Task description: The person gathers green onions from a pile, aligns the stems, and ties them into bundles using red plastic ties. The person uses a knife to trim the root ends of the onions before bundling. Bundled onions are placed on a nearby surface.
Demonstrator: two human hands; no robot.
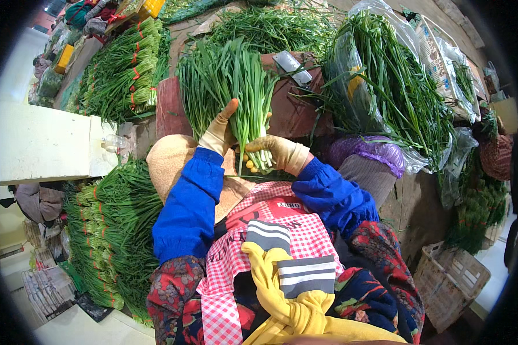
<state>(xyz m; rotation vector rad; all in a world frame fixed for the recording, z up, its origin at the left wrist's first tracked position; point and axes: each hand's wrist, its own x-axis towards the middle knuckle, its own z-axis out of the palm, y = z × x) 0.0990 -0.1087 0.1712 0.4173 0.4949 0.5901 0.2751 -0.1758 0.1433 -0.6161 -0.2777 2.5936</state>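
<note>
In a stained, pale work glove, my left hand (219,132) grips a thick bunch of long green chives (246,82), its thumb pointing up along the leaves. My right hand (280,152), gloved too, closes around the pale stem ends at the lower right of the same bunch. The yellowish fingertips of a glove show beneath those stems. Behind my hands is a reddish-brown block (291,110), partly covered by the leaves. A cleaver with a wide metal blade (290,64) lies on its far side, its handle partly hidden by loose leaves.
Loose greens (272,28) lie beyond the block. At right, a clear plastic bag (356,97) holds more long greens (397,82). Bundles tied with red bands (134,73) are stacked at far left, others (99,233) at near left. A plastic crate (446,280) stands at lower right.
</note>
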